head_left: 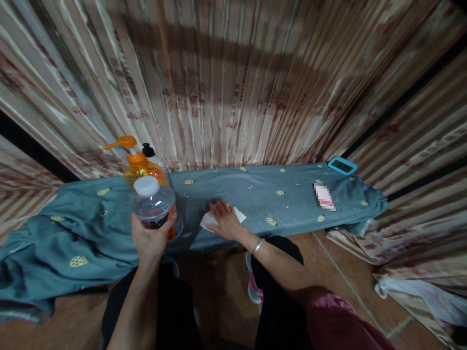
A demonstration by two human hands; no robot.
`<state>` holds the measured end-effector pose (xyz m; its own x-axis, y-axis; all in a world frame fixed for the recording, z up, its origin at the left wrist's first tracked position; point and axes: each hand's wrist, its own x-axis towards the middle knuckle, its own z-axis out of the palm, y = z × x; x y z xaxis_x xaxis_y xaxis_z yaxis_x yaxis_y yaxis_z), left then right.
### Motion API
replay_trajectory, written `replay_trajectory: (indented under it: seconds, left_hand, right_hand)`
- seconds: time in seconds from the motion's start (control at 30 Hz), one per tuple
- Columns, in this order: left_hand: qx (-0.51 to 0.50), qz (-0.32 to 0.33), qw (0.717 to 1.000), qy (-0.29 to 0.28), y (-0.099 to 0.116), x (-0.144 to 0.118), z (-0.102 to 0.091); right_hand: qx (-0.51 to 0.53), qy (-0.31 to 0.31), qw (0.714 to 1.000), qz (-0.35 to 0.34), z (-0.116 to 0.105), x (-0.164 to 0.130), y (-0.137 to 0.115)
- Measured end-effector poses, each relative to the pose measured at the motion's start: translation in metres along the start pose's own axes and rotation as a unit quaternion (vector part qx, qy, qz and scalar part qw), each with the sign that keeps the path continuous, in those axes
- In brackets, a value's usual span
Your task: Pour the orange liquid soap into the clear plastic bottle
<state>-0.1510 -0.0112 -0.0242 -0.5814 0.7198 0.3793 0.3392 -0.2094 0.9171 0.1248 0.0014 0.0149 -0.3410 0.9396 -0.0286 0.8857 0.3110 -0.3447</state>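
Clear capped bottle (153, 200), gripped by left hand (152, 237), could topple the pump bottle (139, 167) behind if swung back; white tissue (239, 214), right hand (226, 221) spread on it.

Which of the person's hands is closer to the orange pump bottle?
The left. The left hand grips a clear bottle just in front of the orange pump bottle; the right hand is farther off, to its right, on a white sheet.

A cloth-draped bench (255, 204) is supporting an orange-topped bottle (137, 171), a tissue (239, 215), a blurred item (324, 197) and, near the far right corner, a clock (342, 166).
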Motion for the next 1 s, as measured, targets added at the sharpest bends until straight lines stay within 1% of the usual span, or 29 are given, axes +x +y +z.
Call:
replay_trajectory:
  seconds: [0.07,0.17,0.27,0.33,0.4,0.5,0.57,0.63,0.73,0.8,0.87,1.0]
  left_hand:
    - [-0.005,-0.006,1.0,-0.004,-0.002,0.001,0.0]
    - [-0.007,-0.008,1.0,-0.001,-0.005,0.0,0.0]
    - [0.002,-0.002,1.0,0.013,-0.005,-0.002,0.002]
    - [0.021,-0.004,1.0,0.017,-0.004,-0.003,0.002]
    - [0.044,-0.004,0.999,0.018,-0.003,-0.004,0.001]
    - [0.069,0.008,0.997,0.024,-0.004,-0.005,0.002]
    - [0.073,0.008,0.997,0.03,-0.006,-0.006,0.004]
    - [0.064,-0.003,0.997,0.031,-0.007,-0.006,0.007]
    - [0.044,-0.018,0.999,0.015,-0.008,-0.006,0.011]
    - [0.039,-0.023,0.999,0.004,-0.007,-0.005,0.013]
    - [0.043,-0.026,0.999,0.004,-0.006,-0.004,0.013]
    - [0.041,-0.031,0.999,0.002,-0.004,-0.002,0.011]
  right_hand:
    - [0.019,-0.029,0.999,0.0,0.006,-0.004,-0.002]
    - [0.06,-0.038,0.997,0.006,0.005,-0.004,0.003]
    - [0.112,-0.013,0.994,0.005,-0.011,0.005,0.006]
    - [0.151,0.011,0.988,-0.014,-0.027,0.018,0.0]
    - [0.193,0.035,0.979,-0.047,-0.047,0.039,-0.012]
    - [0.258,0.062,0.959,-0.098,-0.074,0.078,-0.041]
    - [0.294,0.073,0.945,-0.123,-0.088,0.099,-0.063]
    - [0.325,0.069,0.931,-0.152,-0.096,0.111,-0.086]
    - [0.338,0.045,0.915,-0.216,-0.105,0.109,-0.114]
    - [0.324,0.03,0.914,-0.242,-0.109,0.1,-0.127]
    - [0.283,0.018,0.924,-0.256,-0.111,0.091,-0.135]
    - [0.249,0.046,0.934,-0.253,-0.112,0.083,-0.139]
